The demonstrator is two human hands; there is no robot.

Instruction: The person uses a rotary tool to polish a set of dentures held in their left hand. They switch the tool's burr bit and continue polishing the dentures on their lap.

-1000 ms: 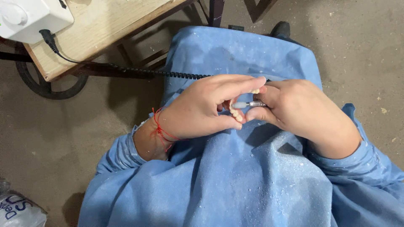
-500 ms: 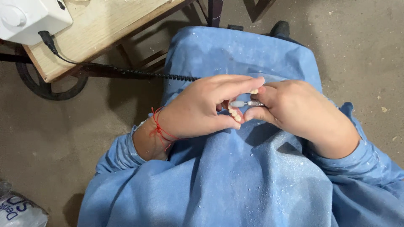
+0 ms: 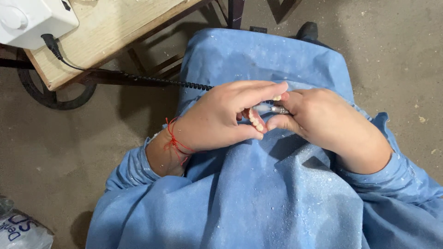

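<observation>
My left hand point(image 3: 221, 120), with a red thread around its wrist, is closed around a small pink denture with pale teeth point(image 3: 256, 121), held over my lap. My right hand point(image 3: 323, 122) grips a slim metal handpiece point(image 3: 278, 109) whose tip rests against the denture between the two hands. Most of the denture and the tool is hidden by my fingers. A blue dust-speckled apron point(image 3: 258, 198) covers my lap beneath both hands.
A coiled black cord point(image 3: 157, 81) runs from the hands to a white machine point(image 3: 32, 18) on a wooden table point(image 3: 110, 32) at upper left. A dark ring-shaped object point(image 3: 50, 99) lies under the table. A white bag point(image 3: 18, 230) sits at bottom left on the concrete floor.
</observation>
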